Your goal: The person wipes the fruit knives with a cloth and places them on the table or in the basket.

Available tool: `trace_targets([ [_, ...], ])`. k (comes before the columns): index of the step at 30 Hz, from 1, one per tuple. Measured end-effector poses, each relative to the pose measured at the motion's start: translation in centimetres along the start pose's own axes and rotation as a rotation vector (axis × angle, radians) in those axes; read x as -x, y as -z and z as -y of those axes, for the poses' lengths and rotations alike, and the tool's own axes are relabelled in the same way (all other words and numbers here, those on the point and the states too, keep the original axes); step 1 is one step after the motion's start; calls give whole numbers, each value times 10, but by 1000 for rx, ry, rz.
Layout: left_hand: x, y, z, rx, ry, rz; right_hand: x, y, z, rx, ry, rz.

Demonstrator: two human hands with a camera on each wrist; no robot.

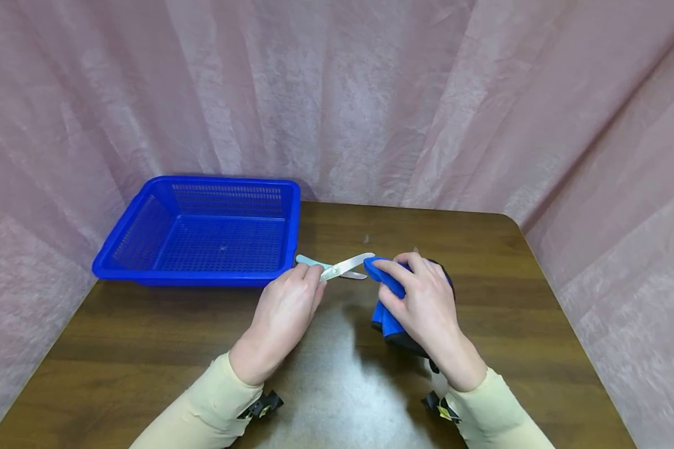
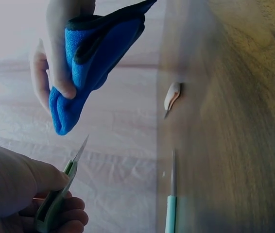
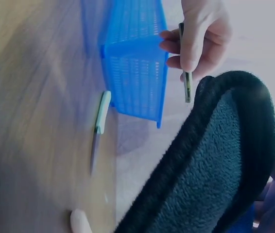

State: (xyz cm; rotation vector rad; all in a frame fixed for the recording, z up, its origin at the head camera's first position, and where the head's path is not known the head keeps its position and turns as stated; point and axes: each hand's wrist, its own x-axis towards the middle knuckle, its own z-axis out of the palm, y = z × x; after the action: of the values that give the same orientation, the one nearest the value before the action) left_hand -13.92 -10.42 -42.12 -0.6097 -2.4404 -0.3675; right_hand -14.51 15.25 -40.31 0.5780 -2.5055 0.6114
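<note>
Here, left hand (image 1: 286, 302) grips slim green-handled knife (image 2: 53, 207), tip toward table's right edge (image 1: 564, 340), facing blue plush cloth (image 2: 101, 56) right hand (image 1: 429, 305) pinches.

The basket (image 1: 196, 275) stands on the table (image 1: 517, 312), left of the cloth (image 2: 98, 60).

Both sleeves (image 1: 196, 411) are long and pale yellow. Beside their cuffs (image 1: 231, 383) sit small black devices (image 1: 262, 406), the right one yellow-marked.
</note>
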Motion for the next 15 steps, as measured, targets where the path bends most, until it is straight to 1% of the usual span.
trace_targets([
  [6, 0, 2, 0, 10, -3, -1, -6, -4, 8, -8, 21, 0],
  [15, -1, 5, 0, 0, -17, -6, -15, -10, 16, 39, 59, -30],
])
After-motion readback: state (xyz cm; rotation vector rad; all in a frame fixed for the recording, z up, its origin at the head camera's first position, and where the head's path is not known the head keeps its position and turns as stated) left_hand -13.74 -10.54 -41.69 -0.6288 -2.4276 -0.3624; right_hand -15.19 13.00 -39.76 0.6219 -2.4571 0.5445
